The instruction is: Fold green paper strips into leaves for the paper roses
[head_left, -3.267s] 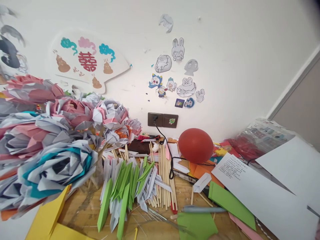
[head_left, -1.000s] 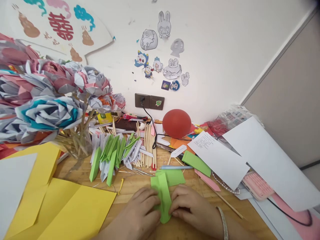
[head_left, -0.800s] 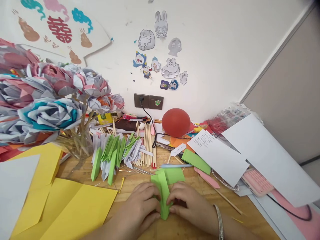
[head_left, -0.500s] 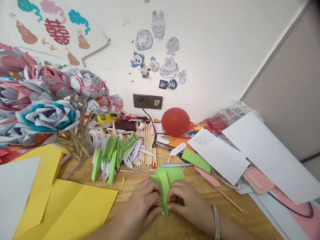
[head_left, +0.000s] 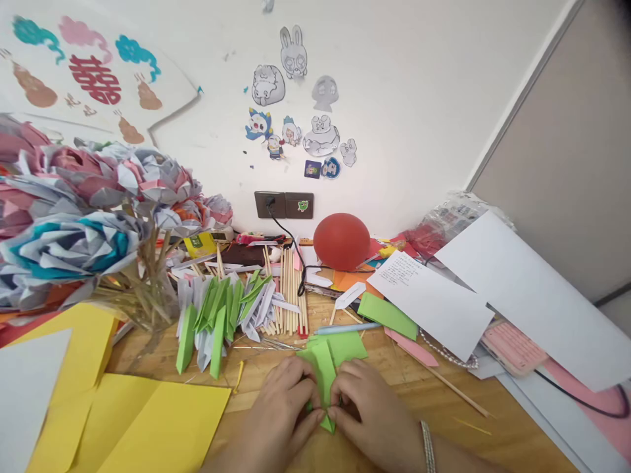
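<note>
Both hands pinch one folded strip of green paper (head_left: 323, 370) low at the centre of the table. My left hand (head_left: 290, 404) closes on its left edge, thumb and fingers together near the lower end. My right hand (head_left: 362, 404) grips the right edge the same way, and the two thumb tips nearly meet. The strip's pointed end shows just below the thumbs; its far end lies near another flat green sheet (head_left: 348, 348). Fingers hide part of the strip's middle.
Folded green and white paper pieces (head_left: 217, 322) stand left, beside wooden sticks (head_left: 290, 289). Paper flowers (head_left: 73, 243) and yellow paper (head_left: 158, 420) fill the left side. A red balloon (head_left: 342, 241) sits by the wall. White sheets (head_left: 428, 305) and a pink keyboard (head_left: 513, 347) lie right.
The view has shifted slightly. Both hands have drawn closer together over the lower end of the green strip, thumbs now almost touching.
</note>
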Available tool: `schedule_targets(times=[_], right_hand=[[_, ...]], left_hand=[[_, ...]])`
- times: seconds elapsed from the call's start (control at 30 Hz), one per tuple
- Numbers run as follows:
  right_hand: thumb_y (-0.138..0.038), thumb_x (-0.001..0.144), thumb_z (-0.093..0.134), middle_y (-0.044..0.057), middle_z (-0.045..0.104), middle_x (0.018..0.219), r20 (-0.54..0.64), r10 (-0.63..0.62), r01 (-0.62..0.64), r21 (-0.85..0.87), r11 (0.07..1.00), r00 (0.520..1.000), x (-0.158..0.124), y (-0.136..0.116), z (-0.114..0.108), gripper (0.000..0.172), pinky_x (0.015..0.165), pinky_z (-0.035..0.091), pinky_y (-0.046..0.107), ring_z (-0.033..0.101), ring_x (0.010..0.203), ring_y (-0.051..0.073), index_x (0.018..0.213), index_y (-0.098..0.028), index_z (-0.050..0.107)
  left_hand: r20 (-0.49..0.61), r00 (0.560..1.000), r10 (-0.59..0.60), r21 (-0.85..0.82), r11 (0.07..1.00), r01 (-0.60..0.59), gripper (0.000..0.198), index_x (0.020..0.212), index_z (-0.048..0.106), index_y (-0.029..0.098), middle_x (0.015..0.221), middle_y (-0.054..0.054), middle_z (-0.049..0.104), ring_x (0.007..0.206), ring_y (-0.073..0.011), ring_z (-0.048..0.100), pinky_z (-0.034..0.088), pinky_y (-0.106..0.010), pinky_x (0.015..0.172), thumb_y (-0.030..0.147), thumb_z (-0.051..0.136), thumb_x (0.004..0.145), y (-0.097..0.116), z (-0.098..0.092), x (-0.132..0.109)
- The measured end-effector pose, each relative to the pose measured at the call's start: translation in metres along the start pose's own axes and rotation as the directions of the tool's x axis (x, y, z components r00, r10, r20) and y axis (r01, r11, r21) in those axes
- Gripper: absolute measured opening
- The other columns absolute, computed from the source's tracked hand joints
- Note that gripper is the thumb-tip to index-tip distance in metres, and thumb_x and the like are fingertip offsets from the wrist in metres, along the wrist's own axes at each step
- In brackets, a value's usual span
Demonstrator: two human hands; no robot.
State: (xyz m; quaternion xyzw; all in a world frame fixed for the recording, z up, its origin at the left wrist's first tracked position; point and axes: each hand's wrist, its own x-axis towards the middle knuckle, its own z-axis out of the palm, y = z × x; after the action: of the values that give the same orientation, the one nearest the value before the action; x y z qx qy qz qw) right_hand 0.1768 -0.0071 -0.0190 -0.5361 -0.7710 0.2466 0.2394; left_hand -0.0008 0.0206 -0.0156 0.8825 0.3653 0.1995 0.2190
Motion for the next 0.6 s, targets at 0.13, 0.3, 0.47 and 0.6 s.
schedule_targets(times=[0.13, 0.3, 0.47, 0.6], right_hand=[[-0.004, 0.070, 0.061, -0.001, 0.053, 0.076, -0.046, 0.009, -0.010, -0.020, 1.000, 0.999, -0.0023, -0.0024, 0.0038, 0.016, 0.067, 0.031, 0.027, 0.046, 0.075, 0.016, 0.071, -0.017, 0.052], [-0.003, 0.068, 0.058, 0.000, 0.054, 0.077, -0.096, 0.032, -0.035, -0.029, 0.999, 0.995, -0.0031, -0.0047, 0.0067, 0.016, 0.067, 0.031, 0.028, 0.048, 0.077, 0.017, 0.071, -0.017, 0.053], [-0.005, 0.069, 0.057, 0.001, 0.055, 0.078, -0.131, 0.000, -0.007, -0.055, 0.998, 0.991, -0.0034, -0.0045, 0.0097, 0.014, 0.067, 0.031, 0.029, 0.048, 0.077, 0.018, 0.071, -0.018, 0.053], [-0.005, 0.071, 0.056, 0.001, 0.056, 0.079, -0.131, -0.019, 0.011, -0.065, 0.998, 0.991, -0.0033, -0.0028, 0.0095, 0.013, 0.067, 0.031, 0.029, 0.048, 0.077, 0.018, 0.073, -0.018, 0.052]], left_hand=[[0.023, 0.999, -0.048, 0.005, 0.999, 0.048, 0.011, 0.075, 0.056, 0.019, 0.090, -0.002, 0.056, 0.090, -0.0204, 0.053, 0.044, -0.031, 0.078, 0.009, 0.060, 0.077, 0.0009, 0.0000, 0.0014], [0.044, 0.998, -0.036, 0.010, 0.999, 0.036, 0.011, 0.075, 0.055, 0.020, 0.089, -0.003, 0.055, 0.088, -0.0203, 0.053, 0.045, -0.032, 0.077, 0.009, 0.056, 0.078, -0.0001, -0.0008, 0.0022], [0.063, 0.998, -0.015, 0.034, 0.999, 0.013, 0.009, 0.074, 0.054, 0.020, 0.088, -0.003, 0.055, 0.087, -0.0210, 0.053, 0.046, -0.032, 0.075, 0.011, 0.056, 0.077, -0.0037, -0.0005, 0.0042], [0.048, 0.999, -0.023, 0.030, 0.999, 0.022, 0.010, 0.074, 0.053, 0.020, 0.088, -0.003, 0.054, 0.086, -0.0207, 0.053, 0.046, -0.032, 0.074, 0.012, 0.057, 0.078, -0.0026, 0.0001, 0.0046]])
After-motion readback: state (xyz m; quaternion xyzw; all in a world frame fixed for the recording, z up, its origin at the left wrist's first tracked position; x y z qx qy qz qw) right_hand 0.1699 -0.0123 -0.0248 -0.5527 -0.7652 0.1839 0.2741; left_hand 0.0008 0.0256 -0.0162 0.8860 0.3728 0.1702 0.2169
